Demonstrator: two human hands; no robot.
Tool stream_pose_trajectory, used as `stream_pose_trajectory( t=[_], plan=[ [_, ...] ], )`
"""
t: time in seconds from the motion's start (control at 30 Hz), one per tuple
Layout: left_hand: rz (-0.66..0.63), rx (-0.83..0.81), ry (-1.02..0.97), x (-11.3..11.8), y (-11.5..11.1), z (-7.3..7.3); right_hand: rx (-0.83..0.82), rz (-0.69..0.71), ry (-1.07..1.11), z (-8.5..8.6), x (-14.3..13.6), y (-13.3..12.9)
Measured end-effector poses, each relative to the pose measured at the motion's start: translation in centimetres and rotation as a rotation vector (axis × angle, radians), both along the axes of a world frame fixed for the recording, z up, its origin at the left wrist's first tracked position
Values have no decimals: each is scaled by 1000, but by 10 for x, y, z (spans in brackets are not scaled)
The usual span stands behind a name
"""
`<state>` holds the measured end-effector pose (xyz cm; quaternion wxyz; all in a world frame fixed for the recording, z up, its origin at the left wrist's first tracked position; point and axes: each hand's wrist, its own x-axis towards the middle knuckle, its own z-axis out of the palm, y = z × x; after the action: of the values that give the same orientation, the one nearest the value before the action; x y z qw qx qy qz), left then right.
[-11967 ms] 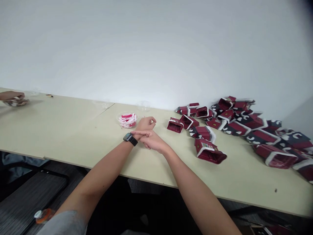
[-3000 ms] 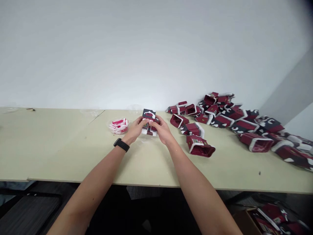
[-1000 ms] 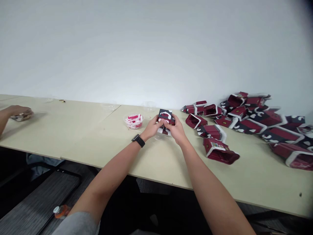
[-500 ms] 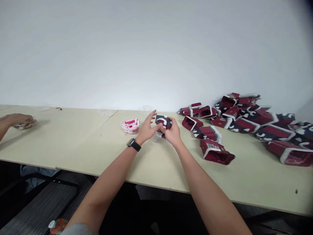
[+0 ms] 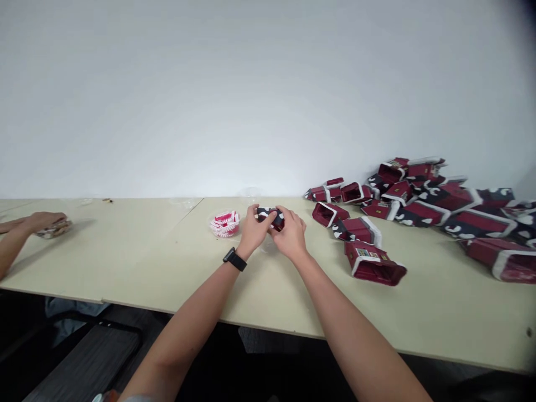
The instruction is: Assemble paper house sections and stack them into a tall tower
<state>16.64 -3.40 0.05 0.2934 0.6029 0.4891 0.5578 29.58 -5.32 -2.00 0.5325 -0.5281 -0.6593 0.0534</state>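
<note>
Half a second ago the left hand [image 5: 254, 230] had fingers spread off the red model house [image 5: 264, 212]; now they're curled in, thumb across. Right hand [image 5: 290, 233] closed on the other side, so both grips firm on the house. House sits just right of the clear plastic bowl [image 5: 213, 225], less of it showing than before. Bowl holds heaped red and white pieces [image 5: 226, 221]. Behind it, to the right, a faint clear container [image 5: 251, 193], contents can't tell. Well left of it, co-worker's hand [image 5: 47, 219] over a second bowl [image 5: 56, 230], brownish pieces inside. Well right, piled model houses [image 5: 421, 213], several hollow ends visible.
</note>
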Motion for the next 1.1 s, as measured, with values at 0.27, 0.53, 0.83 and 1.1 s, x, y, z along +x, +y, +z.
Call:
stream_pose_trajectory(
  t=[0.27,0.53,0.83,1.1],
  plan=[
    [77,174,93,-13,-13,19,85,54,63,2,-11,-10],
    [256,273,254,-88,-50,62,113,82,137,4,-14,-15],
    [485,227,273,-148,-63,50,47,80,123,-1,-16,-13],
    [603,283,127,-153,-19,63,-1,63,147,-1,-17,-14]
  ],
)
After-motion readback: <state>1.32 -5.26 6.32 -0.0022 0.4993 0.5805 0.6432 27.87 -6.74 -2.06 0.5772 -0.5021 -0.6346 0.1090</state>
